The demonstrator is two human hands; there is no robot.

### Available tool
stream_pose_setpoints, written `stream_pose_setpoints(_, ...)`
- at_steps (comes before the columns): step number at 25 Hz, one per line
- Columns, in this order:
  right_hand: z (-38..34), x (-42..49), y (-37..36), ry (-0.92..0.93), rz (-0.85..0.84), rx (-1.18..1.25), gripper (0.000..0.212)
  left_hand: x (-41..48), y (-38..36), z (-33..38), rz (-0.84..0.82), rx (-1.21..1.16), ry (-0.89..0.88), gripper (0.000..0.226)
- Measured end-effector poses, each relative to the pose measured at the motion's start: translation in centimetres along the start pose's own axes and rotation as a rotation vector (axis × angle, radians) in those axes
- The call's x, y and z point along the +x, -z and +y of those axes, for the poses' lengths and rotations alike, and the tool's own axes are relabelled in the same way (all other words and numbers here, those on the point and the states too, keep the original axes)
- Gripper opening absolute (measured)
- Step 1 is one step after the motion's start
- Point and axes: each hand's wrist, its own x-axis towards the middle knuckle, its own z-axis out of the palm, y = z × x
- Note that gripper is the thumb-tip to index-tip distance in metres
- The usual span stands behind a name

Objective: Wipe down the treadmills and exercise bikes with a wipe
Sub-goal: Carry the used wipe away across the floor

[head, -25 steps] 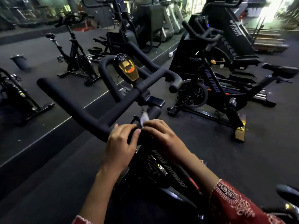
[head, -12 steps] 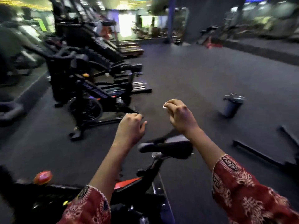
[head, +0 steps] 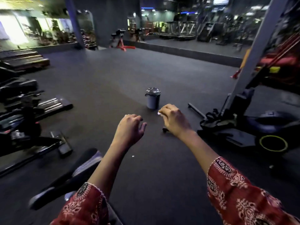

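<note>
GRIP: right hand (head: 174, 120) pinches wipe (head: 159, 113) | left hand (head: 129, 127) loosely curled, empty | lidded bin (head: 153, 100) stands straight ahead, nearer right hand

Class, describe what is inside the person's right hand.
A white scrap, probably the wipe, peeks out at the front of the right hand. Its curled fingers cover the rest.
</note>
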Motion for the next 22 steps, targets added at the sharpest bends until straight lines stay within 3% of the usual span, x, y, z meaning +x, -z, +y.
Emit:
stream_pose_setpoints(7, 6.6, 7.1, -4.6, 0.009, -0.003, -0.044, 0.011, 8.3, -6.7, -5.2, -0.016, -0.017, 0.038, 0.018)
stream_pose_setpoints(17, 15.9, 32.5, -19.3, -0.001, -0.083, -0.041, 0.017, 31.5, -14.6, -22.7, 0.025, 0.030, 0.138, 0.022)
stream_pose_setpoints(19, 18.0, 36.5, -22.4, -0.008, -0.070, -0.049, 0.013, 35.2, -16.5, -25.7, -0.003, 0.038, 0.160, 0.024)
stream_pose_setpoints(22, 22.2, 42.0, -27.8, -0.032, -0.193, -0.040, 0.018, 39.9, -21.0, -30.6, -0.097, 0.035, 0.193, 0.027)
